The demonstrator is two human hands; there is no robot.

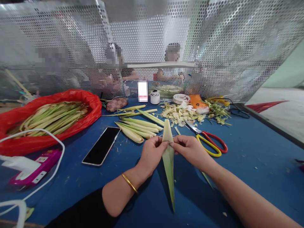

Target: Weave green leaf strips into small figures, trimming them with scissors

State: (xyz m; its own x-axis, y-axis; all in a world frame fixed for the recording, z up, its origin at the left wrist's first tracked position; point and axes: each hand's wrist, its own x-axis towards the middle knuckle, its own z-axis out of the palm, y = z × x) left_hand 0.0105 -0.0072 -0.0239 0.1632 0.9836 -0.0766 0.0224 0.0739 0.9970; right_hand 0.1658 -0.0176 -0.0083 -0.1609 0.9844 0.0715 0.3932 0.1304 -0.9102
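A long green leaf (169, 164), pale at its far end and tapering to a point near me, is held upright to the view above the blue table. My left hand (154, 150), with a gold bangle at the wrist, pinches its left edge. From the other side my right hand (188, 150) pinches the right edge, thumbs almost meeting. Just beyond my left hand lies a row of pale, pointed leaf bundles (140, 126). Scissors (210, 141) with one red and one yellow handle rest open-bladed beside my right hand.
A red plastic bag (95, 104) of long leaves stands at left, near a black phone (102, 145) and a purple power strip (35, 169) with a white cable. Pale leaf scraps (175, 112) pile up behind. A perforated metal screen (147, 38) closes the back; people sit beyond.
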